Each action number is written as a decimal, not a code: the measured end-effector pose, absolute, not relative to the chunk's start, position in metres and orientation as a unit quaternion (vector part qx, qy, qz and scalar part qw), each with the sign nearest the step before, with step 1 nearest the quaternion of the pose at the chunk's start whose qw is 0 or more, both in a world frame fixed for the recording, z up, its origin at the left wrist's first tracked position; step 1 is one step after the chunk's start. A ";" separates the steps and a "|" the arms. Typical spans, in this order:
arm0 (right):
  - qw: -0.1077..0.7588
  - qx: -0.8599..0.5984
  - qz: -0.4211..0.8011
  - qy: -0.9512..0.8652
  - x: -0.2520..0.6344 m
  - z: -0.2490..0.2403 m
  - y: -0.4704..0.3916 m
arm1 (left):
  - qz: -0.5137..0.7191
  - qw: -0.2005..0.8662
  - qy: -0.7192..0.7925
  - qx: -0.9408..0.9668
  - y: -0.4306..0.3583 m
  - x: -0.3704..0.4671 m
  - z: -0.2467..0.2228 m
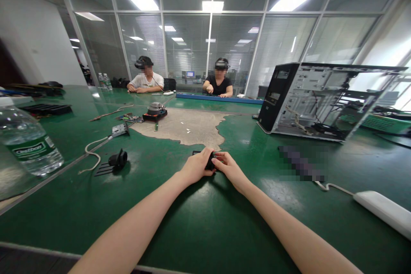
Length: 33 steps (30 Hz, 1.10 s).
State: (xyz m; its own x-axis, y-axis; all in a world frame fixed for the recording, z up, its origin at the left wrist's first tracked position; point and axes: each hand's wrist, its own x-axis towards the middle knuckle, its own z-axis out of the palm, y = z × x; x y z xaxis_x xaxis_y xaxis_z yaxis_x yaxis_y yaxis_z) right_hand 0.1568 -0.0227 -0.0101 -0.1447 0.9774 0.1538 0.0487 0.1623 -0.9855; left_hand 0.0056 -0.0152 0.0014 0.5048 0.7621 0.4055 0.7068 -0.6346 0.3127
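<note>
Both hands meet over the green table (205,222), around a small black plastic part (209,162) mostly hidden by the fingers. My left hand (196,166) is closed around its left side, and a dark edge shows beyond the knuckles. From the right, my right hand (231,170) grips the same part between thumb and fingers. Left of the hands lies a black bracket-like piece (117,160) with a round part and several prongs. Behind it sits a small metal plate or box (120,130) beside a pale cable (93,150).
An open computer case (279,98) stands at the right. A water bottle (32,150) is at left. A speaker-like device (156,111) rests on the bare tan patch (199,124). A white power strip (383,209) lies at lower right. Two people sit across the table.
</note>
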 end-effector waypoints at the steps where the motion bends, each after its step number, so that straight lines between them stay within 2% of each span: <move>1: 0.485 -0.432 0.480 -0.590 0.157 -0.010 -0.023 | 0.260 0.054 0.425 0.865 -0.016 0.006 0.002; 6: 0.479 -0.383 0.515 -0.599 0.158 -0.005 -0.027 | 0.256 0.057 0.430 0.864 -0.017 0.006 0.003; 16: 0.475 -0.437 0.476 -0.597 0.157 -0.013 -0.020 | 0.261 0.052 0.427 0.864 -0.014 0.006 0.001; 24: 0.474 -0.383 0.525 -0.594 0.159 -0.006 -0.025 | 0.257 0.052 0.430 0.864 -0.015 0.006 0.002; 33: 0.481 -0.411 0.492 -0.598 0.158 -0.014 -0.021 | 0.256 0.059 0.438 0.860 -0.017 0.007 0.004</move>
State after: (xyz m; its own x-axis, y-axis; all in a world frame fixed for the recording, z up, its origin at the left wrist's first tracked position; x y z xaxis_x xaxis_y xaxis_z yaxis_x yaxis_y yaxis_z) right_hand 0.1582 -0.0205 -0.0141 -0.1985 0.9651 0.1708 0.0186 0.1780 -0.9839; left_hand 0.0070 -0.0169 0.0039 0.4858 0.7834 0.3876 0.7226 -0.6095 0.3262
